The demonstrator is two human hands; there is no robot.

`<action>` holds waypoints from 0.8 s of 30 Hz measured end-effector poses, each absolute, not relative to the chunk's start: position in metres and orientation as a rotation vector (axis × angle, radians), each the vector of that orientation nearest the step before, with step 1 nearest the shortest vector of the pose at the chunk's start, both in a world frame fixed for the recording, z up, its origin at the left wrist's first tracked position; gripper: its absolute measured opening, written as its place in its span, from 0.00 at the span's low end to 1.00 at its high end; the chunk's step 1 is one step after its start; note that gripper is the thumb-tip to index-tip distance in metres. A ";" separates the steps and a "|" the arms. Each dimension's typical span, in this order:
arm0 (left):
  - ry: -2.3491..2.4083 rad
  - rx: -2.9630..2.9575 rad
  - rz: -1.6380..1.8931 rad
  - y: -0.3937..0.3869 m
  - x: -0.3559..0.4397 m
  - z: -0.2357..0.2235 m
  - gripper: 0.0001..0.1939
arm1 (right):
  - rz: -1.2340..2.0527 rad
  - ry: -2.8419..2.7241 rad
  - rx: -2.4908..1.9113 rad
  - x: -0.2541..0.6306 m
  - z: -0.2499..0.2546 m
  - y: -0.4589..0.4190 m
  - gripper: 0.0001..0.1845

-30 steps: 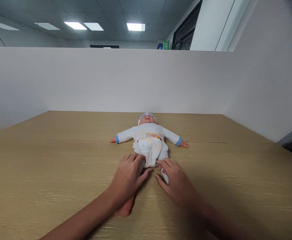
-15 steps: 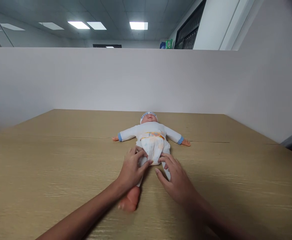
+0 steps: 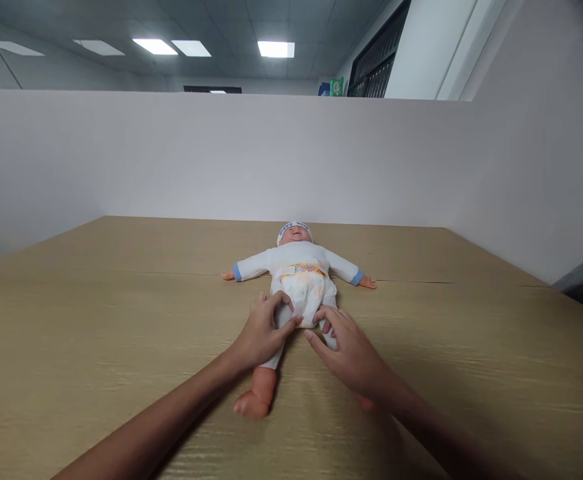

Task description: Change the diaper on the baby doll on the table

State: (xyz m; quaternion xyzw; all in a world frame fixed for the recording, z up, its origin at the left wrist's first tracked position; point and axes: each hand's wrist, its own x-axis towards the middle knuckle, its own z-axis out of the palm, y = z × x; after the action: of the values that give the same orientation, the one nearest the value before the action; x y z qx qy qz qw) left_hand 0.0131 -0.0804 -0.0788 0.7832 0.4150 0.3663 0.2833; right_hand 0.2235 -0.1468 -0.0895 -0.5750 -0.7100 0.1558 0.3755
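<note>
A white disposable diaper [image 3: 305, 293] with an orange-and-yellow printed waistband sits around the hips of a doll [image 3: 300, 252] in a white, blue-cuffed outfit, midway between the left and right edges of the wide, light-brown wood-grain desk [image 3: 136, 320]. The doll lies on its back, its long axis running from the head near the desk's far edge toward the person, legs apart. The diaper lies between the two grips and slightly beyond them toward that edge, with neither hand clearly nearer. The bare left hand [image 3: 262, 332] arches at one leg opening, thumb tip at the diaper's lower edge, its grip wide. The bare right hand [image 3: 350, 352] rests at the opposite leg opening, fingers curled, thumb apart. Past the far edge stands a plain white wall [image 3: 271, 153].
</note>
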 end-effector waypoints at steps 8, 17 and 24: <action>0.982 1.850 0.968 -0.072 0.007 -0.080 0.20 | 0.469 -1.692 -1.493 0.226 -0.094 -0.135 0.10; 1.077 1.593 0.979 -0.077 -0.001 -0.075 0.30 | 0.374 -1.632 -1.581 0.228 -0.090 -0.142 0.12; 1.089 1.853 0.834 -0.085 0.000 -0.061 0.22 | 0.298 -1.805 -1.528 0.220 -0.088 -0.154 0.09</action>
State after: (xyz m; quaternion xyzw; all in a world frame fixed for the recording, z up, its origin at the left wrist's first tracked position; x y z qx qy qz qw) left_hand 0.0005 -0.0849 -0.0608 0.7344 0.4317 0.3306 0.4062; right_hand 0.2197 -0.1541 -0.0881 -0.5956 -0.7035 0.1162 0.3698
